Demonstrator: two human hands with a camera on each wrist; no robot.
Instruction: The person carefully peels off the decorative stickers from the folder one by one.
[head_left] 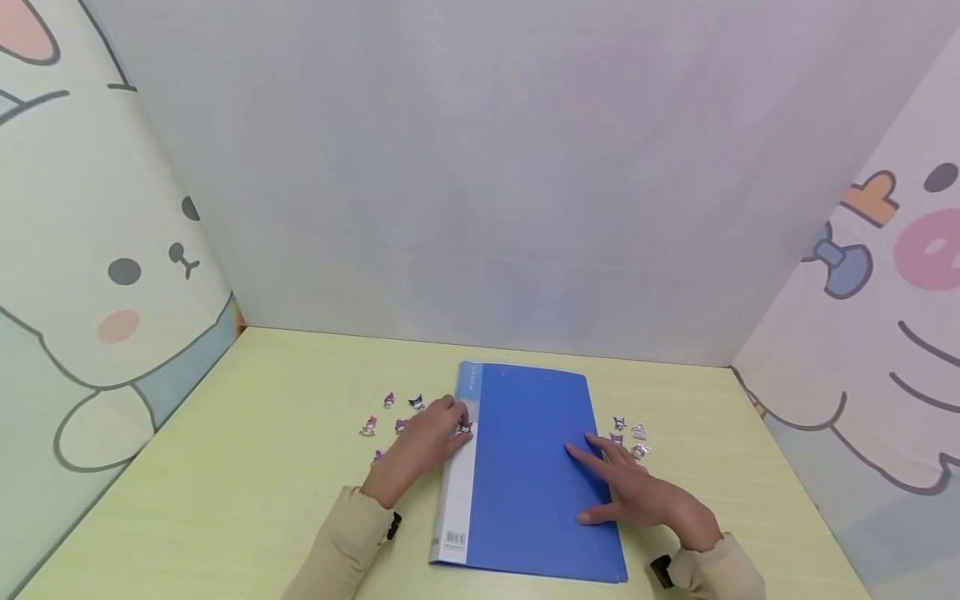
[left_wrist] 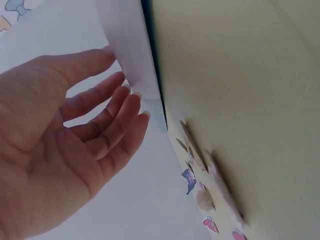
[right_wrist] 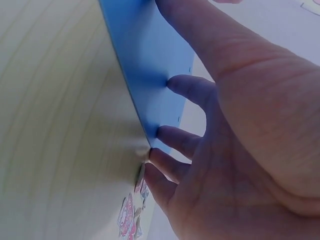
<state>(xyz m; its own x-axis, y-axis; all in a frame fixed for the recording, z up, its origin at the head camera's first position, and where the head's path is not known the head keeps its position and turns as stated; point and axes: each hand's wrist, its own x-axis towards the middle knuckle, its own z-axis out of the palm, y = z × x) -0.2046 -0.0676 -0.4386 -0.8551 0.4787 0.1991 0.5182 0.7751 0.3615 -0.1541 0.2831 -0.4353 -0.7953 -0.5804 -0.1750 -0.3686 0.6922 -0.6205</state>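
Observation:
A closed blue folder (head_left: 536,475) with a white spine lies on the table. My left hand (head_left: 426,439) is at the spine, its fingertips touching the edge in the left wrist view, thumb apart from the fingers. A small dark-and-white cartoon sticker (head_left: 465,427) is on the spine between thumb and fingers, partly hidden by them. The right hand (head_left: 633,486) rests with spread fingers on the cover's right edge. Loose cartoon stickers (head_left: 369,426) lie left of the folder. Others, such as a purple-and-white sticker (head_left: 618,422), lie to its right, some partly behind the right hand.
The pale wooden table (head_left: 247,467) extends to both sides of the folder. A plain pale backdrop (head_left: 480,183) rises behind it, and cartoon-printed cloths hang at the left and right.

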